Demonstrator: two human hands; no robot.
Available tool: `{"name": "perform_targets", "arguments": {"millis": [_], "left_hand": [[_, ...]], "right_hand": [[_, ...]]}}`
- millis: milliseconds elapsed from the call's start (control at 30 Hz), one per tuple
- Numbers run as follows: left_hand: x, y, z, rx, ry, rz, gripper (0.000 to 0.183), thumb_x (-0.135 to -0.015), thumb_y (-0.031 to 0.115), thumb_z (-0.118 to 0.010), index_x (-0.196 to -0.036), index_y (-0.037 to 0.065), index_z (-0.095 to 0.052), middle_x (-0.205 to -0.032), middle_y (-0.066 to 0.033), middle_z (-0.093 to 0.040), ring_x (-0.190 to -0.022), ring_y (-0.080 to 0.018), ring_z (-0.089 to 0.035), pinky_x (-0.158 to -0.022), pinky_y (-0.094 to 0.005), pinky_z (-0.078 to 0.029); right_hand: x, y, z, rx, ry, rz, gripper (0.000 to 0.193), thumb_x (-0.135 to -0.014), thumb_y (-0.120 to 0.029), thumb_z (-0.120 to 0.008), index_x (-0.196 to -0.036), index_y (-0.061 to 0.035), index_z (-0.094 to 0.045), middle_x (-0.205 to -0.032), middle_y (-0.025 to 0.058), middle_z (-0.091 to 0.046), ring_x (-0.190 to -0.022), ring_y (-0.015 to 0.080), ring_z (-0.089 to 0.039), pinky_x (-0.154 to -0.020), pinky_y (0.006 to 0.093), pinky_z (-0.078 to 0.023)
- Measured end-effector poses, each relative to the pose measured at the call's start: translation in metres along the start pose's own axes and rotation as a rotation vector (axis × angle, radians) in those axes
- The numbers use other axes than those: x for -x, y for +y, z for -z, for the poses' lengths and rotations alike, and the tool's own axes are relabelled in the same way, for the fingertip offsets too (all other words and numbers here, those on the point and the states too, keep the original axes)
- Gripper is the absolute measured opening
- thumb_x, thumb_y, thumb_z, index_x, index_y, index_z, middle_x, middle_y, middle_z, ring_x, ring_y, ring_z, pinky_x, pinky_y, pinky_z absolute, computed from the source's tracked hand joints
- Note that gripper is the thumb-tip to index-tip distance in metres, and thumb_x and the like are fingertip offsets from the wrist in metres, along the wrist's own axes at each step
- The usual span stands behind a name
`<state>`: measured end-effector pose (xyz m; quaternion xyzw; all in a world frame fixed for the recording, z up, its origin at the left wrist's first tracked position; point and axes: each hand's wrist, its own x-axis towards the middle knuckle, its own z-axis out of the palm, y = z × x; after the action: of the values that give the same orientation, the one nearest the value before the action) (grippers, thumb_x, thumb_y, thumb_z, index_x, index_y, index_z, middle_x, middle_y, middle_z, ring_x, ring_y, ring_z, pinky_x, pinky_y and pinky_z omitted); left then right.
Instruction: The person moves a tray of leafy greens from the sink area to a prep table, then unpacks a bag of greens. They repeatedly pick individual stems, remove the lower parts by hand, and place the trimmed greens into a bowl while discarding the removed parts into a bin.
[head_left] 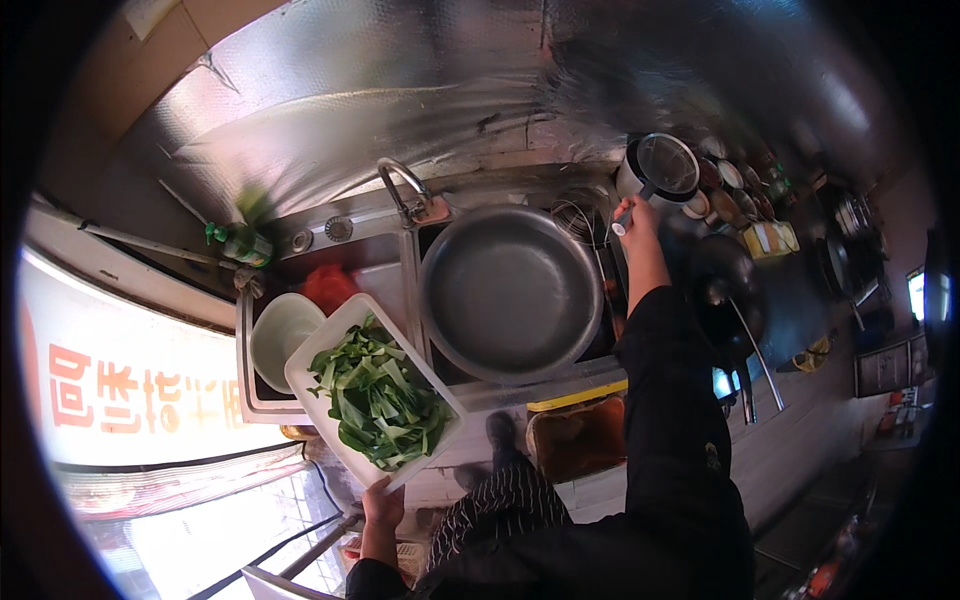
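My left hand (383,507) grips the near end of a white rectangular tub (307,380), tilted over the front edge of the sink. Chopped leafy greens (378,400) fill much of it. My right arm is stretched far forward; my right hand (641,222) is closed round the dark handle of a fine-mesh strainer (668,163). The strainer's round head rests on or just over a metal pot (630,180); I cannot tell if they touch. Between my hands a wide round metal basin (510,290) sits over the right sink bowl, with nothing visible inside.
A pale green bowl (275,345) and a red bag (330,287) lie in the left sink, below the faucet (400,190). A green bottle (243,245) stands behind. To the right are a wire whisk (575,215), a black wok (712,275) with a ladle (755,350), and several seasoning containers.
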<state>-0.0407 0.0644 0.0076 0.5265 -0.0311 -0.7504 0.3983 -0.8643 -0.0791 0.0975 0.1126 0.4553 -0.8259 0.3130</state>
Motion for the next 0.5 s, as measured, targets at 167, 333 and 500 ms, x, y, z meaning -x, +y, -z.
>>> {"name": "perform_targets", "arguments": {"millis": [167,333,500], "left_hand": [[-0.013,-0.004,0.016,-0.545,0.026,-0.127,0.028,-0.104,0.001,-0.058,-0.131,-0.007,-0.058,-0.123,-0.0170,-0.069,-0.111,-0.0324,-0.072,-0.100,-0.0449,-0.062],[-0.014,-0.021,0.054,-0.034,0.063,-0.002,0.021,-0.101,-0.001,-0.063,-0.121,-0.008,-0.064,-0.116,-0.0193,-0.070,-0.105,-0.0347,-0.072,-0.092,-0.0500,-0.062],[0.057,-0.028,0.093,-0.415,-0.145,-0.231,0.032,-0.099,-0.001,-0.064,-0.131,-0.006,-0.063,-0.114,-0.0184,-0.071,-0.101,-0.0360,-0.073,-0.090,-0.0494,-0.062]], "right_hand": [[0.048,-0.009,0.011,0.167,-0.068,-0.120,0.077,-0.106,-0.061,-0.066,-0.142,0.0059,-0.057,-0.119,0.0201,-0.074,-0.105,0.0272,-0.072,-0.091,0.0425,-0.063],[0.183,0.018,0.105,0.438,-0.298,-0.176,0.071,-0.105,-0.062,-0.067,-0.142,-0.0009,-0.065,-0.121,0.0132,-0.075,-0.106,0.0206,-0.070,-0.094,0.0388,-0.060],[0.371,0.038,0.258,0.893,-0.249,-0.351,0.039,-0.109,-0.039,-0.070,-0.132,-0.0065,-0.072,-0.106,0.0080,-0.077,-0.080,0.0156,-0.070,-0.068,0.0305,-0.060]]}}
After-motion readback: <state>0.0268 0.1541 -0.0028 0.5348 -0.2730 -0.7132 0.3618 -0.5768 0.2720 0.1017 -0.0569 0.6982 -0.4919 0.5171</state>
